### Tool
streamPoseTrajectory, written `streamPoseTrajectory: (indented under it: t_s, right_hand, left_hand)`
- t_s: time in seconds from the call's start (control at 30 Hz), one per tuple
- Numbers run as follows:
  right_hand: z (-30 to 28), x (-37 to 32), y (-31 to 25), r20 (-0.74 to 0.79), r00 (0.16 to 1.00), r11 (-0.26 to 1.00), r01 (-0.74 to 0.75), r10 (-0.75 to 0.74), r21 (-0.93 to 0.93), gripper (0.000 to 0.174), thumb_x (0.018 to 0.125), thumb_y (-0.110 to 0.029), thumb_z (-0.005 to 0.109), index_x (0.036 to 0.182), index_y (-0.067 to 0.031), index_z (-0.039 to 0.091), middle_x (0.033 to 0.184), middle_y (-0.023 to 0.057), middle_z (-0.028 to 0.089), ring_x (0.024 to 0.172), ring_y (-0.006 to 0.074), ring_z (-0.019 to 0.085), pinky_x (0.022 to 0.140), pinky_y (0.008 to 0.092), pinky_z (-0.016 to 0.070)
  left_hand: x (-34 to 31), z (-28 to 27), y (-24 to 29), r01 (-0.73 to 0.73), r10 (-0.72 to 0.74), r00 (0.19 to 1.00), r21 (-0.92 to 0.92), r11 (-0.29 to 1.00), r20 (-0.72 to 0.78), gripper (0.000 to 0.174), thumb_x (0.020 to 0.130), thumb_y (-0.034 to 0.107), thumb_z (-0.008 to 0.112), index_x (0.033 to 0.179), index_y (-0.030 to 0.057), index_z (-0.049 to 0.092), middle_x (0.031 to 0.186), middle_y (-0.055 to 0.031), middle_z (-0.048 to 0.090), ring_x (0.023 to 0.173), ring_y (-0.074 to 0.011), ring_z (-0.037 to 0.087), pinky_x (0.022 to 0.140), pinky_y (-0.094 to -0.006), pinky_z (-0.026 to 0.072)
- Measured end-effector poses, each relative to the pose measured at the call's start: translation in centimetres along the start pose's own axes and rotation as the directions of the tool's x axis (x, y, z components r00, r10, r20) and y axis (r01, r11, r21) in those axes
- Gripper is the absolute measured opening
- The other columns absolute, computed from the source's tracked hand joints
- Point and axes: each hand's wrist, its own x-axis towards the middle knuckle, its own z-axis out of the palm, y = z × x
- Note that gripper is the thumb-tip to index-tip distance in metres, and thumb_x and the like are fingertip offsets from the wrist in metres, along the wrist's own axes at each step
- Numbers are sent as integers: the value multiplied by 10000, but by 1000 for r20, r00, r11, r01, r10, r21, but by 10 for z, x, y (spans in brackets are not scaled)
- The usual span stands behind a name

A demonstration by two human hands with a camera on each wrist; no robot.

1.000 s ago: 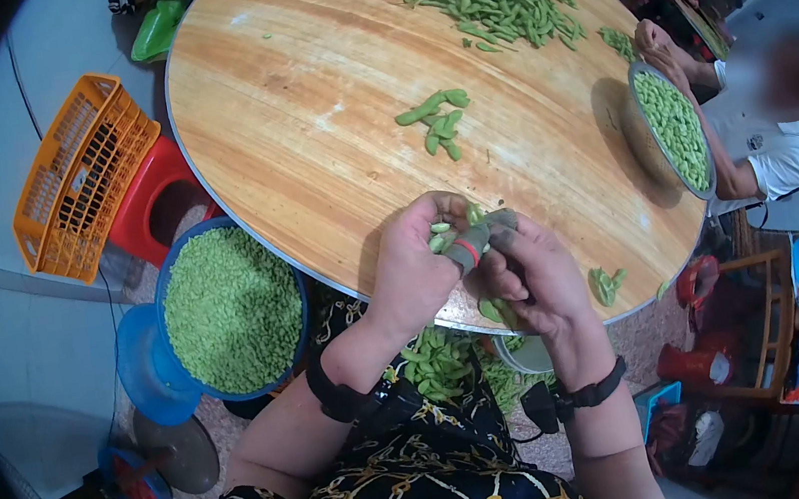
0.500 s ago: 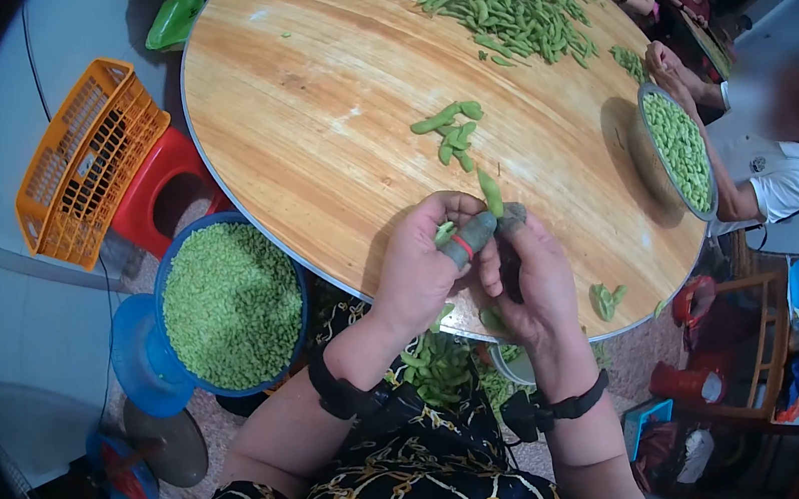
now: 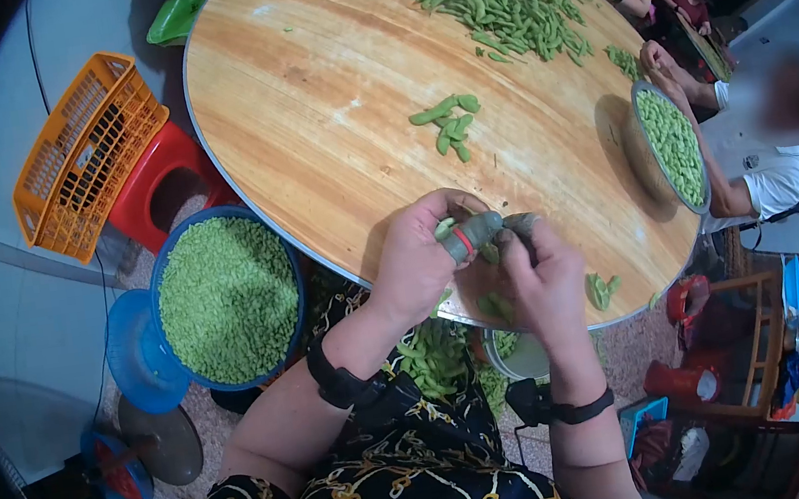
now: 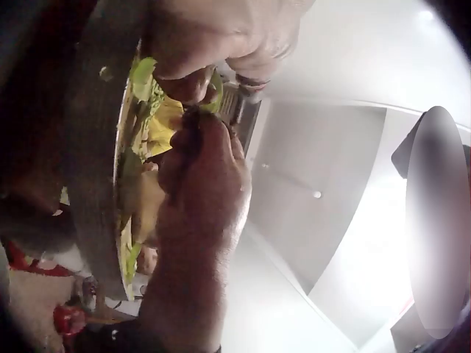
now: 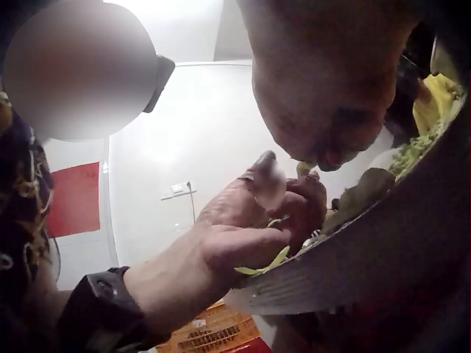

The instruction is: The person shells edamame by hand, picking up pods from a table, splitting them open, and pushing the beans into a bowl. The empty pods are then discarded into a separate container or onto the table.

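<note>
My left hand point(image 3: 412, 266) is over the near edge of the round table. It holds light green shelled beans point(image 3: 444, 228) in its curled fingers; a grey-green cover point(image 3: 471, 237) with a red band wraps its thumb. Close against it, my right hand point(image 3: 548, 275) has its fingertips bent in, with a dark cover on the thumb. Between the two hands a green soybean pod point(image 5: 303, 168) is pinched, mostly hidden by fingers in the head view. Below the hands, flat pods point(image 3: 495, 308) lie at the table edge, and others point(image 3: 603, 290) rest right of the right hand.
The wooden table point(image 3: 326, 148) carries a small group of pods point(image 3: 452, 129) and a large heap point(image 3: 499, 9) farther back. A metal bowl point(image 3: 638, 152) of shelled beans stands at right, beside a seated person. At left are a blue basin point(image 3: 300, 288) of beans, a red stool point(image 3: 140, 208) and an orange crate point(image 3: 61, 208).
Half a second ago a pod stood upright between the fingertips; now it is mostly covered by them. The right hand has turned and drawn slightly lower. The left hand stays nearly in place.
</note>
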Motion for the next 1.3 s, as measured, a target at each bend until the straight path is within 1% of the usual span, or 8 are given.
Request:
streamPoseTrajectory:
  t_s: [0.1,0.23,0.57,0.7,0.97,1.1,1.17,1.3]
  right_hand:
    - [-17,6,9,526,766,410,-642,369,647,104,870,-94,491,836,-20,556,544,32,512,408,69,416,407,226,351]
    - [-20,2,13,669,694,104,-711,266,696,127,890,-132,485,840,-36,552,557,-16,494,403,32,373,395,180,302]
    - [-17,14,14,405,899,905,-304,168,299,125,846,-102,526,813,0,589,615,-23,530,562,44,478,506,215,401]
    - [-14,74,19,499,810,905,-411,309,107,184,824,-157,560,859,20,594,632,69,586,581,156,564,542,295,447]
    - [29,101,35,373,925,847,256,-74,-467,247,806,-201,579,873,34,545,652,174,586,603,278,592,551,398,442]
    - [9,85,48,305,952,999,30,-23,-18,171,807,-157,549,818,14,541,596,159,564,486,235,542,479,325,446]
    - [-10,77,42,564,724,556,-679,398,479,129,829,-139,518,833,-15,551,559,38,515,427,86,435,409,223,364]
    - [-21,52,37,726,564,45,-801,393,597,131,863,-153,497,880,-29,536,548,-26,451,368,25,327,309,148,232]
  left_hand:
    - [-3,2,5,-24,18,998,97,995,61,215,812,46,619,1018,22,562,866,-2,567,715,-52,511,609,-182,409]
    - [-4,2,7,-16,3,991,90,996,137,191,823,2,581,1014,6,578,898,-9,585,798,-68,539,683,-200,441]
    - [0,5,4,-25,50,998,472,882,-42,234,753,-100,464,922,-1,593,853,-12,583,775,-49,511,663,-188,419]
    - [2,0,0,-14,47,996,400,916,-74,253,742,-117,433,900,3,589,823,1,568,706,-47,489,608,-177,390]
    - [1,-6,5,58,-64,998,350,935,6,299,738,-128,406,926,2,598,817,11,564,697,-45,497,615,-177,402]
    - [3,2,0,-28,-3,997,397,917,77,235,814,-54,471,1015,1,582,802,15,545,742,-42,511,640,-175,425]
    - [3,6,0,-76,47,995,386,919,86,222,841,-16,501,1051,2,572,799,17,537,754,-41,513,643,-176,431]
    - [1,8,14,59,-77,997,377,924,31,296,871,83,544,1160,27,517,849,30,520,760,-46,510,654,-192,444]
